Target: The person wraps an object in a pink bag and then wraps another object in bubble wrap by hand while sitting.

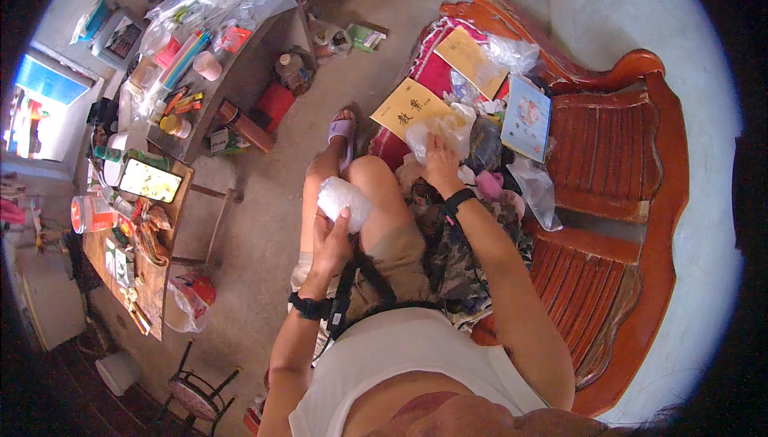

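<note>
My left hand (332, 244) holds a wad of white bubble wrap (343, 202) above my lap, the thumb pressed over its near side. Whether anything is wrapped inside cannot be seen. To the right, my right hand (443, 164) reaches onto the bench, its fingers on crumpled translucent plastic (423, 137). I cannot tell whether they grip it. Just beyond lies a yellow booklet (408, 107) with dark characters on its cover, partly overlapped by the plastic. A second yellow booklet (471, 59) is farther back, and a light-blue illustrated book (528, 118) lies to the right.
The wooden bench (600, 149) curves along my right, bearing camouflage cloth (456, 263) and a clear plastic bag (534, 188). At left, a wooden table (171, 251) carries a lit phone (151, 180) and a lidded jar (93, 214). A small stool (195, 395) stands at lower left.
</note>
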`<action>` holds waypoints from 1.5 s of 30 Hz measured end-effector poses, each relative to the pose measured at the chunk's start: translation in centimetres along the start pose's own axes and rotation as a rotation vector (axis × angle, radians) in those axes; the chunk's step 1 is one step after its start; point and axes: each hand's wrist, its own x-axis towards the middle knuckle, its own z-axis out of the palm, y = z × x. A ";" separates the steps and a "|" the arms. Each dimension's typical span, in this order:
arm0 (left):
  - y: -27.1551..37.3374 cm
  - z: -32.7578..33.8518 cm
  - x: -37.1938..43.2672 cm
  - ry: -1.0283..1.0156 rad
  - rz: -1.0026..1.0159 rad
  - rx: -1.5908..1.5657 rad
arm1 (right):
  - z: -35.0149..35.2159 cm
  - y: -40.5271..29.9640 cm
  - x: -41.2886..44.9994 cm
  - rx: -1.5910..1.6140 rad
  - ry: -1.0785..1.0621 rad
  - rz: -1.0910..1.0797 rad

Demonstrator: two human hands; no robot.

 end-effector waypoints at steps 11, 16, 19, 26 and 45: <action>0.3 0.6 0.9 -0.112 -0.095 -0.025 | -1.4 7.2 0.2 0.795 0.047 0.228; 0.4 -0.5 0.8 -0.292 -0.140 0.093 | -7.8 0.6 -3.2 1.247 -0.149 0.417; 1.0 1.0 0.7 -0.384 -0.070 0.061 | -9.5 -1.7 -5.2 1.253 -0.166 0.262; -0.9 -0.7 0.1 -0.416 -0.053 0.074 | -8.0 -8.6 -8.4 1.393 -0.316 0.152; 0.7 -1.7 -2.9 -0.539 -0.072 0.000 | -9.8 -10.2 -8.7 1.636 -0.560 0.309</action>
